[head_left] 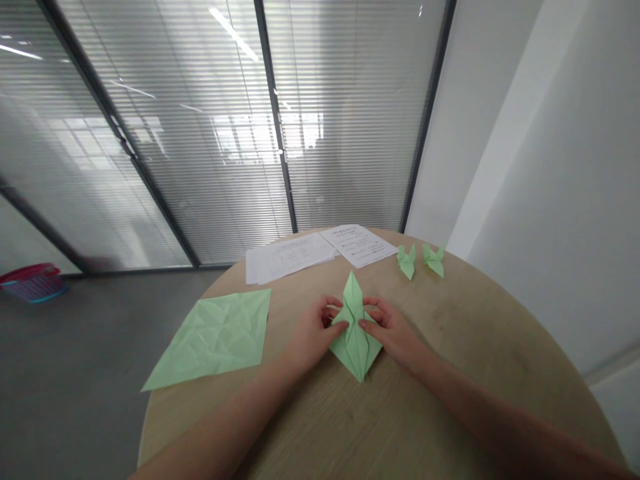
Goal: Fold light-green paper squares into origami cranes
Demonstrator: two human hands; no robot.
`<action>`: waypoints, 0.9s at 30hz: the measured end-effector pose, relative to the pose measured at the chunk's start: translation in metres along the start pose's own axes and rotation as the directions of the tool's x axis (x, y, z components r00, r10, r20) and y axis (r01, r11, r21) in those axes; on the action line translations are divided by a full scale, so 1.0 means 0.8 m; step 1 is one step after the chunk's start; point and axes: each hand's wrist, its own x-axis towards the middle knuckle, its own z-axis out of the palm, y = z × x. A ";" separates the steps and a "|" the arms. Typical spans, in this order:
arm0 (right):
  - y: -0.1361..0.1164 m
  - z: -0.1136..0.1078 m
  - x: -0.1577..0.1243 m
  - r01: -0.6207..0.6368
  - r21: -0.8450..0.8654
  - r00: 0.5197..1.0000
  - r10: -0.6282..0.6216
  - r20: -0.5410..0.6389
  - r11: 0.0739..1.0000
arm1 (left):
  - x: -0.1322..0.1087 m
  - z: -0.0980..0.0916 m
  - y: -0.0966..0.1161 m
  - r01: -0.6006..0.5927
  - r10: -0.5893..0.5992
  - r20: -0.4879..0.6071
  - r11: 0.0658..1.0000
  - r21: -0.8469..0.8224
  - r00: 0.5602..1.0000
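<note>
A partly folded green paper model (355, 333), kite-shaped with a point toward the far side, lies on the round wooden table (450, 373). My left hand (315, 330) pinches its left edge with curled fingers. My right hand (393, 327) pinches its right edge, thumb and fingers pressed on the paper. Both hands rest on the tabletop on either side of the model.
A creased, unfolded green paper sheet (215, 337) lies at the table's left edge. White printed sheets (320, 250) lie at the far side. Two small folded green paper figures (420, 261) stand at the far right. A red and blue basket (33, 281) sits on the floor left.
</note>
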 end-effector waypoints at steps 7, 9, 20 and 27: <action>0.004 0.000 0.001 0.064 0.023 0.998 -0.064 0.006 0.998 | 0.002 -0.003 -0.004 -0.023 0.026 -0.049 0.998 0.052 0.998; 0.003 0.000 0.001 0.064 0.002 0.998 -0.064 -0.014 0.998 | 0.003 -0.004 -0.006 -0.042 0.049 -0.060 0.993 0.111 0.997; -0.004 0.008 -0.007 0.053 0.016 0.998 -0.053 0.017 0.998 | -0.005 0.001 0.002 -0.166 0.199 -0.057 0.919 0.357 0.978; -0.010 0.008 -0.009 0.081 0.019 0.997 -0.080 -0.009 0.997 | -0.012 0.007 0.009 -0.196 0.204 0.003 0.937 0.290 0.979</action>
